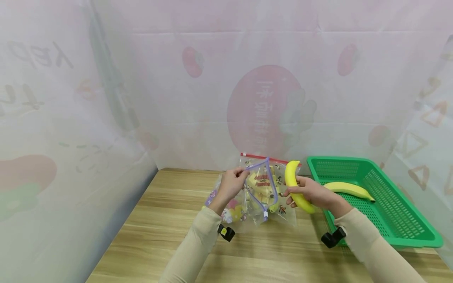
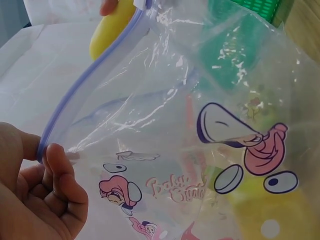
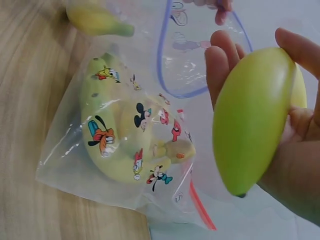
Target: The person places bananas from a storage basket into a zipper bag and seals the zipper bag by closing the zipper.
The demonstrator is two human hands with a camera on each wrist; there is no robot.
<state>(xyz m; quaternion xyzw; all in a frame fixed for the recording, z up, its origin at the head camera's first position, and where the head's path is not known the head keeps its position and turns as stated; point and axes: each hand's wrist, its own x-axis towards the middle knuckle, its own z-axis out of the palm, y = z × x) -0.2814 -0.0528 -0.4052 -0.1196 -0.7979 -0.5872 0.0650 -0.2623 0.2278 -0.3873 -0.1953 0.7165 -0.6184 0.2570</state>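
Observation:
My left hand (image 1: 231,184) pinches the purple zip edge of a clear printed zip bag (image 2: 165,130), between thumb and fingers. Its mouth gapes in a loop toward the right. A yellow toy-like banana (image 1: 292,177) stands nearly upright in my right hand (image 1: 311,191), thumb and fingers around its middle. This banana is just right of the bag's mouth, outside it. In the right wrist view its greenish end (image 3: 252,120) points at the camera. Behind lies a red-zipped clear bag (image 3: 75,165) with cartoon prints and yellow bananas (image 3: 115,135) inside.
To the right stands a green plastic basket (image 1: 407,196) with perforated walls, holding one more banana (image 1: 348,189). A patterned plastic bag (image 1: 231,210) with a purple edge lies under my left wrist. A printed curtain (image 1: 198,118) hangs behind the wooden table (image 1: 148,220).

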